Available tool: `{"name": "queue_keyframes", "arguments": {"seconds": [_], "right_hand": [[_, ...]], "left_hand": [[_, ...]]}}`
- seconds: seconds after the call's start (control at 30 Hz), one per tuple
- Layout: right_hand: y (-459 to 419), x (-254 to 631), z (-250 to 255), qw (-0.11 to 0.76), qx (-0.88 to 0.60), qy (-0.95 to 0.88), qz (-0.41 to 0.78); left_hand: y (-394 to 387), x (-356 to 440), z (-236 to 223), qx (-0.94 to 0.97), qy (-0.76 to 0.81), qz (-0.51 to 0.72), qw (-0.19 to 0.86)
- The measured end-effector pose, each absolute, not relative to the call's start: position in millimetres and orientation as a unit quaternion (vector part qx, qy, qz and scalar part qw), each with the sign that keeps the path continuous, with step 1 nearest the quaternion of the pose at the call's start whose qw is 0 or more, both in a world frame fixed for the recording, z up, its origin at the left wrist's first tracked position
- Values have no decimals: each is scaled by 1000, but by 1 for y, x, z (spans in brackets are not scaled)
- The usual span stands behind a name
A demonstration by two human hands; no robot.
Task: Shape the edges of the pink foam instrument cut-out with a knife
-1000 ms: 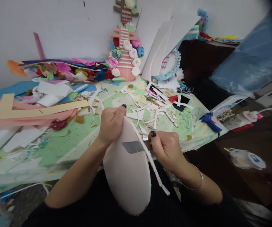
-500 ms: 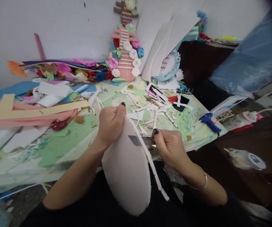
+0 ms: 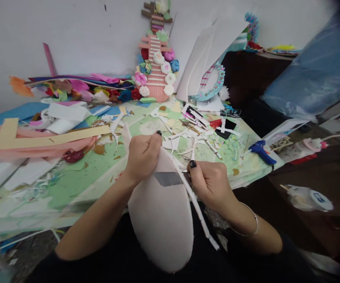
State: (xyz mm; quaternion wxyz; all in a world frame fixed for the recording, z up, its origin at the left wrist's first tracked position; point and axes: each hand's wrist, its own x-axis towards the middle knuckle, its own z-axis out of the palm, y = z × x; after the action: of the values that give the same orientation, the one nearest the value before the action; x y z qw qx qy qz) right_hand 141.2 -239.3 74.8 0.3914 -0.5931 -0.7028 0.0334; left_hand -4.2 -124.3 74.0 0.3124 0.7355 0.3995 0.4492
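My left hand (image 3: 145, 155) is closed on the upper part of a pale, rounded foam board (image 3: 161, 224), which hangs down in front of my black clothing. In my right hand (image 3: 209, 182), closed too, is a flat grey blade (image 3: 168, 179); its handle end is hidden in my fingers. The blade lies across the board's face and reaches past its right edge. A thin white strip (image 3: 201, 220) runs along that edge, joined near the top and hanging loose at its lower end.
Paper scraps and offcuts litter the green table (image 3: 96, 181). A blue glue gun (image 3: 263, 152) lies at its right edge. Against the wall stands a pink instrument-shaped model (image 3: 156, 84) with paper flowers. An L-shaped cream strip (image 3: 54, 135) rests at left.
The blade now reaches further left over the board, with more of it showing on the face. The board and loose strip have shifted slightly right and my left hand slightly lower.
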Motion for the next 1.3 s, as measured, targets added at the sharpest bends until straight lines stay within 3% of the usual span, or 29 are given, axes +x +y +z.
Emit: {"name": "queue_keyframes", "arguments": {"seconds": [0.67, 1.07, 1.3], "right_hand": [[-233, 157, 67, 341, -634, -688, 97], [-231, 158, 65, 368, -619, -692, 51], [-232, 155, 68, 386, -602, -698, 37]], "left_hand": [[-128, -6, 77, 759, 387, 428, 300], [-102, -17, 68, 732, 306, 523, 310], [-101, -11, 46, 705, 387, 489, 338]]}}
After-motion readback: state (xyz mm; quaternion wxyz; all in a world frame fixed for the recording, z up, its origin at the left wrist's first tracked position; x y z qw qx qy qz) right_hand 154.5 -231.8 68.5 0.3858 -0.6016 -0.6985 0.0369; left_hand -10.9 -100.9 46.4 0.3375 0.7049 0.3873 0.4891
